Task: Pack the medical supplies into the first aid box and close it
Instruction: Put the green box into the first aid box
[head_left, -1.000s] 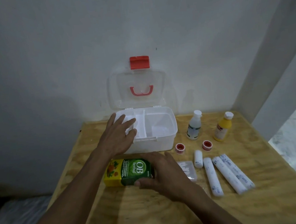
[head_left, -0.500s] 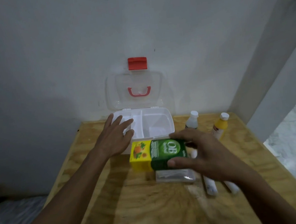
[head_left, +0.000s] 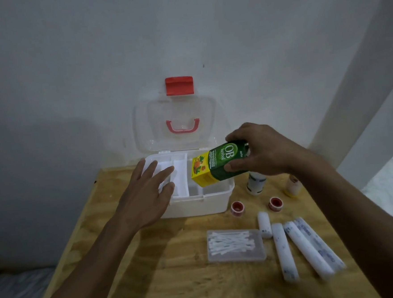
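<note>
Medicine carton held tilted over the open first aid box

The right hand (head_left: 261, 152) grips the green end of the green-and-yellow carton (head_left: 217, 167); its yellow end dips into the white first aid box (head_left: 203, 200) below the grip, whose clear lid (head_left: 177, 124) stands upright. Well below the grip lie a cotton-swab case (head_left: 236, 245), four white rolls (head_left: 300, 246), two red tape rolls (head_left: 237, 208) and two bottles (head_left: 255, 184).
</note>
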Demonstrator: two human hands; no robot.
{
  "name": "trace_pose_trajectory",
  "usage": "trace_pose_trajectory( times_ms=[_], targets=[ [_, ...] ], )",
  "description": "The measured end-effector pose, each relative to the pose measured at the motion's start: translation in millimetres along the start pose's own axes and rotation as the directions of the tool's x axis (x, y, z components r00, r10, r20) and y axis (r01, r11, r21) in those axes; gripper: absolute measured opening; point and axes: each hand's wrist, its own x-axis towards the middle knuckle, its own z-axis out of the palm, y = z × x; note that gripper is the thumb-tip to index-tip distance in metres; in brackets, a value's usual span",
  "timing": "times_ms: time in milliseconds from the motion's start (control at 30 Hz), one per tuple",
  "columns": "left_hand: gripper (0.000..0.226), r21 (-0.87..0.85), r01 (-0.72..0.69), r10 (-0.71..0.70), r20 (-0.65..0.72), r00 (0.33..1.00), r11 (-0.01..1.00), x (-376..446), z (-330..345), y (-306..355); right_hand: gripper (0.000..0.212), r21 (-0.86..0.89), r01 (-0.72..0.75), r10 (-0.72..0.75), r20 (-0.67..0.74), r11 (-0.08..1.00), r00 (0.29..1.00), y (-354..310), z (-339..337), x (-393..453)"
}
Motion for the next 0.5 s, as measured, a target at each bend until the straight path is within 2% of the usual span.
trace_pose_trajectory(
  times_ms=[133, 500],
  targets=[
    [0.063, 0.02, -0.004, 0.004, -0.015, 1.0, 1.0, 2, 4, -5, 0.063, -0.047, -0.001, 0.005, 0.079, 0.999, 0.997, -9, 11, 18],
    [0.059, 0.016, 0.056, -0.056, -0.015, 0.998, 0.998, -1, 2, 4, 0.057, -0.039, 0.052, -0.045, 0.164, 0.998, 0.985, -19, 47, 42]
  ],
)
